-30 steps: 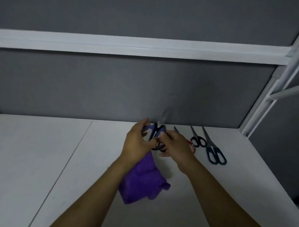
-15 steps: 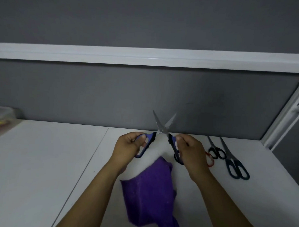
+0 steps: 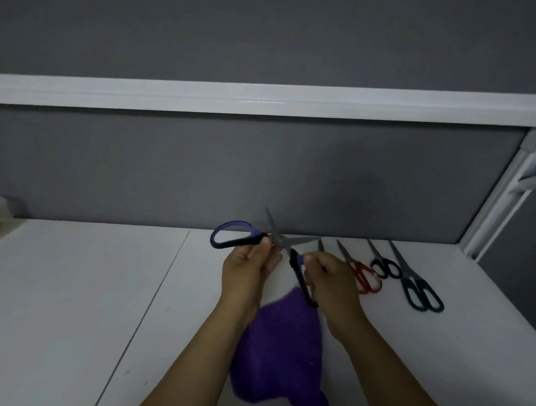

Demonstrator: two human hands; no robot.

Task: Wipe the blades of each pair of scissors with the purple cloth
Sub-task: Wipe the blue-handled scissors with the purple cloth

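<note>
Now left hand (image 3: pixel 248 266) fingers pinch one handle of the blue scissors (image 3: pixel 281 240), right hand (image 3: pixel 334 276) fingers curl round the other, holding blades spread wide, likely to expose them for wiping. Purple cloth (image 3: pixel 280 350) sits just below, between the forearms; other scissors (image 3: pixel 363 276) wait right on tabletop (image 3: pixel 72 301).

Single view, head-worn, wide-angle. Looks forward and somewhat down across the white table (image 3: pixel 72 286) to the grey partition wall (image 3: pixel 200 175) at 12 o'clock. Sits close, at arm's reach: catches both forearms entering from 6 o'clock, left hand (image 3: pixel 245 269) and right hand (image 3: pixel 334 279) just below frame centre, holding the blue-handled scissors (image 3: pixel 279 240) open between them. Takes in the white rail (image 3: pixel 265 100) level across the upper half and the white post (image 3: pixel 493 212) slanting at 3 o'clock.
</note>
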